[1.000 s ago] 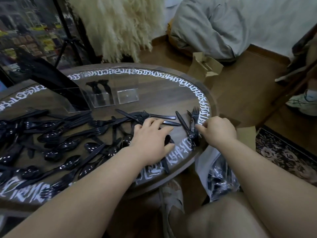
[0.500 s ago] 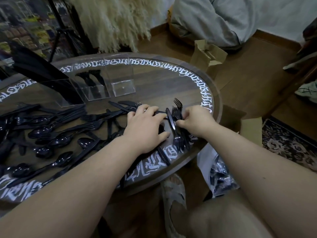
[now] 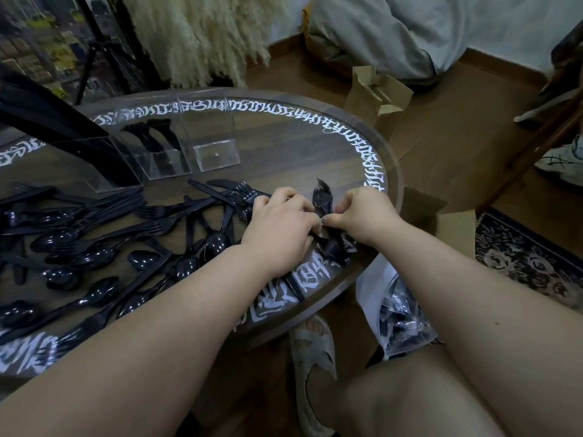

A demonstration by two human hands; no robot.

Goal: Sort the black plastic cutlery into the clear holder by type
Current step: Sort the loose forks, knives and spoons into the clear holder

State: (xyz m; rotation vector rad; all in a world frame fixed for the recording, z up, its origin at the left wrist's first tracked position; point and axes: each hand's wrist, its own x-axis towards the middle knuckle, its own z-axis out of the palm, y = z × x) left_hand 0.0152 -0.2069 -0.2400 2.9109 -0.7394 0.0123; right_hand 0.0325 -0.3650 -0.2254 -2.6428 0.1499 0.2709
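Observation:
Black plastic forks, spoons and knives (image 3: 94, 247) lie scattered over the left half of the round table (image 3: 315, 146). My right hand (image 3: 362, 216) grips a small bundle of black forks (image 3: 321, 197) near the table's right rim, tines pointing away from me. My left hand (image 3: 284, 228) has its fingers curled against the same bundle from the left. The clear holder (image 3: 214, 152) stands at the back. Its left compartment is full of black knives (image 3: 47, 121), its middle one holds a few black pieces (image 3: 157, 140), and its right one is empty.
A clear bag with more black cutlery (image 3: 400, 320) hangs below the table's right edge by my knee. Cardboard boxes (image 3: 375, 93) stand on the wooden floor to the right. A patterned rug (image 3: 530, 260) lies further right, and a fluffy cream throw (image 3: 202, 36) hangs behind the table.
My right hand has slid the fork bundle left, from the table's rim toward my left hand. My left hand went from lying flat on the cutlery to curling its fingers onto the bundle.

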